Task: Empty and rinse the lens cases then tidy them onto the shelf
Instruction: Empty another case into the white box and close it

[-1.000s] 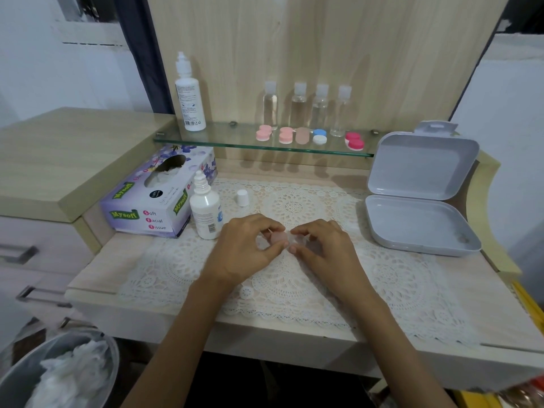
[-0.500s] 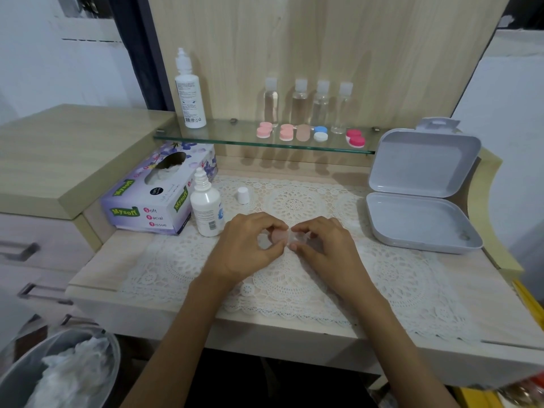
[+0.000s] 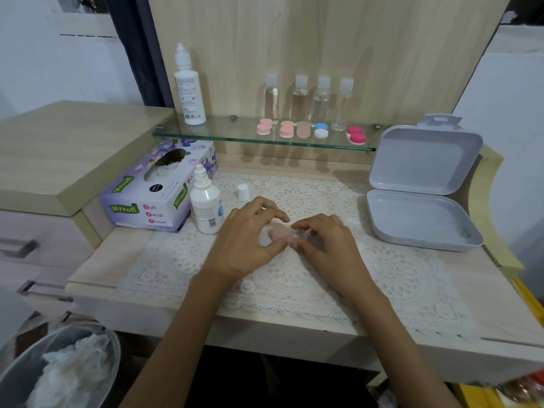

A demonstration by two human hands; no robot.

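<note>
Lens case (image 3: 279,232) is mid lace mat (image 3: 397,275), well below glass shelf (image 3: 229,134). My L hand (image 3: 250,240) pinches the pink cap end, R hand (image 3: 326,245) pinches the clear end. Prob cap-twisting: hold base steady, keep level, avoid spill.

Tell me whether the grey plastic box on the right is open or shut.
Open: the grey plastic box has its lid raised upright behind the tray, whose inside shows.

Pale wood back panel (image 3: 323,39); white wall (image 3: 44,72) at left, dark strip (image 3: 135,54) between; drawer unit (image 3: 50,228) below
</note>
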